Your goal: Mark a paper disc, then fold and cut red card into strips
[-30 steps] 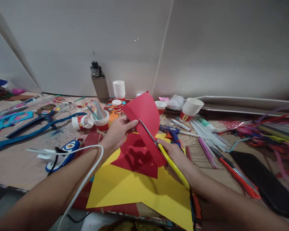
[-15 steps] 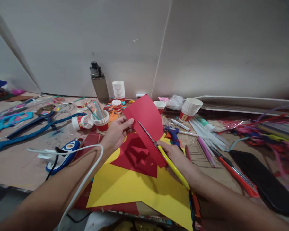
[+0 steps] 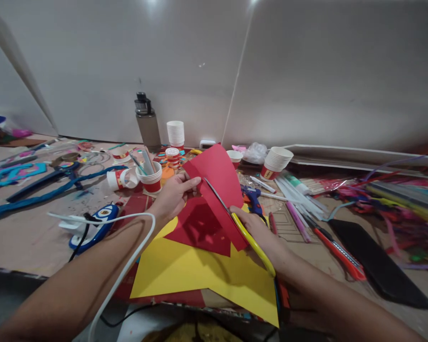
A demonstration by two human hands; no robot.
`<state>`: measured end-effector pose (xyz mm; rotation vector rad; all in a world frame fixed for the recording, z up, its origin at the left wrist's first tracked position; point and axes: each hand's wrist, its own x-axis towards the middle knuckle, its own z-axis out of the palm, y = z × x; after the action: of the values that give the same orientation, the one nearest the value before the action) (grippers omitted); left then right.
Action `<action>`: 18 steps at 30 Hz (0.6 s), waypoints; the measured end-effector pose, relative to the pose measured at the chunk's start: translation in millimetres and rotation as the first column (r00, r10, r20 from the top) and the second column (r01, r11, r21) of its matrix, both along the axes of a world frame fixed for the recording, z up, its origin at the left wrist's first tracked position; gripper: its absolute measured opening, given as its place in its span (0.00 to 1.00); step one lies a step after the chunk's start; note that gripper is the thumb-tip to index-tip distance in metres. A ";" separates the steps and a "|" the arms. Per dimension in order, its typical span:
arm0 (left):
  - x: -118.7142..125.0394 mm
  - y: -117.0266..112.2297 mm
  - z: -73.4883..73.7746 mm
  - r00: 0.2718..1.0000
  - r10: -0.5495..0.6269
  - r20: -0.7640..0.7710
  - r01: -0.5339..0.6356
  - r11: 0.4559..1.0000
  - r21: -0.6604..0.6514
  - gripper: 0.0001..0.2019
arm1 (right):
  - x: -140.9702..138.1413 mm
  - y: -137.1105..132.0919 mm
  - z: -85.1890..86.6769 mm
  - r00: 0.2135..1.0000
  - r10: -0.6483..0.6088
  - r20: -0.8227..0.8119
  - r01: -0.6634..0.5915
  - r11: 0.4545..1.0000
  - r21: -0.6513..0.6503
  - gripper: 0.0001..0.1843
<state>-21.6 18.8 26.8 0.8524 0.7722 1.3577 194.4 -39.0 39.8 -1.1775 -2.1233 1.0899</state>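
My left hand (image 3: 174,195) pinches the left edge of a red paper sheet (image 3: 219,180) and holds it up above the table. My right hand (image 3: 255,228) grips yellow-handled scissors (image 3: 251,240); their metal blades (image 3: 218,195) run across the red sheet. Under both hands lies another red sheet (image 3: 199,228) on top of a large yellow sheet (image 3: 199,273). A white cable (image 3: 128,256) loops over my left forearm.
A grey bottle (image 3: 146,123), stacks of paper cups (image 3: 175,133) (image 3: 276,161), a cup with pens (image 3: 150,176), a blue glue gun (image 3: 252,195), straws (image 3: 299,194), a red cutter (image 3: 337,249), a black slab (image 3: 378,266), blue paper strips (image 3: 39,187) and coloured pipe cleaners (image 3: 403,199) crowd the table.
The scissor blades have moved slightly further up the red sheet, and the view has shifted a little rightward. Both hands keep their grips.
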 end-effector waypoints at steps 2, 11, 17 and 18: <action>-0.4 0.5 -1.1 1.000 -0.006 -0.004 0.006 1.000 0.001 0.12 | -0.9 0.5 -1.7 0.999 -0.040 0.012 0.040 0.999 -0.015 0.05; -0.7 1.0 -0.3 1.000 -0.009 -0.002 0.009 1.000 -0.004 0.10 | -5.4 3.8 -3.7 0.996 -0.075 0.050 0.078 0.996 -0.053 0.06; -1.0 1.1 -0.7 1.000 -0.003 -0.007 0.003 1.000 -0.011 0.11 | -5.7 4.4 -5.6 0.994 -0.085 0.065 0.089 0.994 -0.063 0.05; -1.2 1.2 -0.8 1.000 -0.004 -0.009 0.004 1.000 -0.012 0.11 | -5.6 4.3 -5.8 0.994 -0.088 0.072 0.092 0.994 -0.057 0.05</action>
<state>-22.8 20.0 26.0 0.8511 0.7849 1.3456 188.8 -34.7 34.1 -1.3438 -2.0805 1.0940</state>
